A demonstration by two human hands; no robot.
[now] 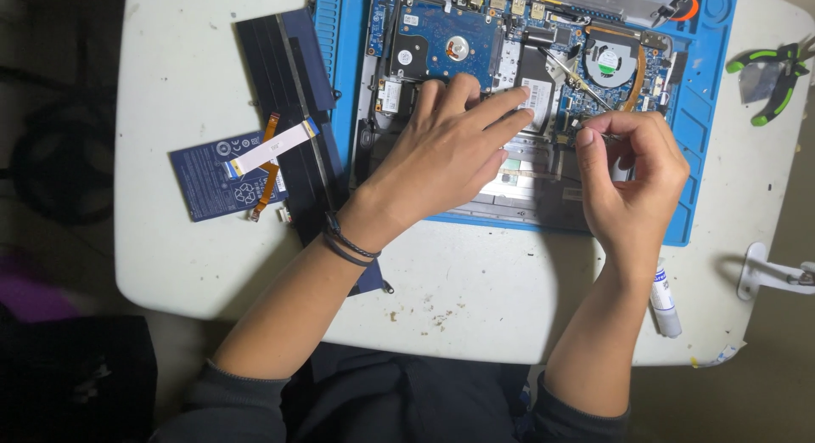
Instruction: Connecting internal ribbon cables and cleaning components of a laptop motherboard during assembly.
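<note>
While left hand (441, 154) lies flat, fingers spread, on opened laptop (509, 112), right hand (632, 175) pinches screwdriver (577, 76).

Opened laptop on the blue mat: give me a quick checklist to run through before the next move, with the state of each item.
1. Left hand steadies the opened laptop, fingers flat on the black component beside the hard drive: ok.
2. Right hand grips the screwdriver, tip among the boards near the cooling fan: ok.
3. Screwdriver tip seated on a screw: cannot tell, too small.
4. Laptop sits fully on the blue mat: ok.
5. Battery pack and ribbon cable set apart on the table, off the mat: ok.
6. Green-handled pliers within reach at the right: ok.
</note>
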